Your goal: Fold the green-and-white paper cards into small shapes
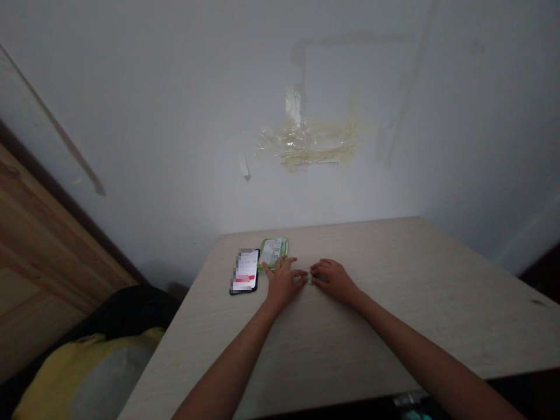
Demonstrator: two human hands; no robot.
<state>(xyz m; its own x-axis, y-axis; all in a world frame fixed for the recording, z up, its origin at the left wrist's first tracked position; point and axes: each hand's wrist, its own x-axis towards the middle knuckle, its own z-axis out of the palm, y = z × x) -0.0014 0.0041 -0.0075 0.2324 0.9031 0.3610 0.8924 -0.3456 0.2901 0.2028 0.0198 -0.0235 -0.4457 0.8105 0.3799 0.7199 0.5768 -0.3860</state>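
My left hand (282, 283) lies over the table with its fingers spread. Some of its fingertips touch or hover over the near edge of a flat green and white packet (272, 251); I cannot tell which. Its thumb points right, close to a small light green piece (310, 279), too small to identify. The fingers of my right hand (336, 279) are bent together in a pinch at that piece, partly covering it. Left of the packet lies a phone (245, 273) with a lit screen, partly blurred out.
The pale wooden table (420, 291) meets a white wall (175, 116) marked with old clear tape (306, 143). Beyond the table's left edge are a yellow and grey cloth item (87, 373) and a wooden panel (35, 233). Something shiny (411, 401) shows below the front edge.
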